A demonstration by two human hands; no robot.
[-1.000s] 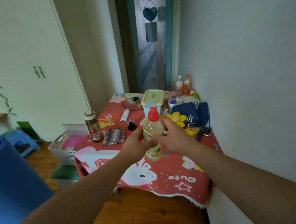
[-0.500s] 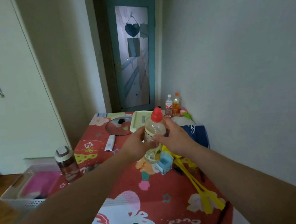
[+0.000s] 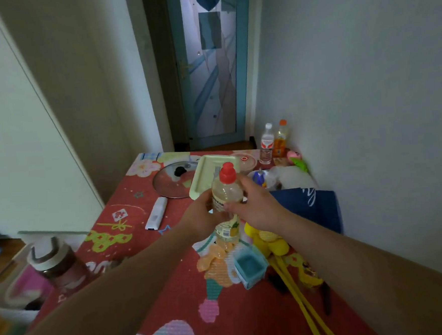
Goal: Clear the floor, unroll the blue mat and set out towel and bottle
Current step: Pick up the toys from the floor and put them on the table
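While upright, bottle [image 3: 227, 195] in hands.

You have one head view, looking forward and down over the surface [image 3: 147, 251] from close range, with the door [image 3: 212, 63] at 12 o'clock.

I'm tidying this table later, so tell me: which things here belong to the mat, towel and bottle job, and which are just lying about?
Belongs to the job:
- red-capped bottle, in the grip of left hand and right hand

Just lying about:
- glass pot lid
- white remote
- brown tumbler
- two small bottles by the wall
- blue cloth bag
- small teal box
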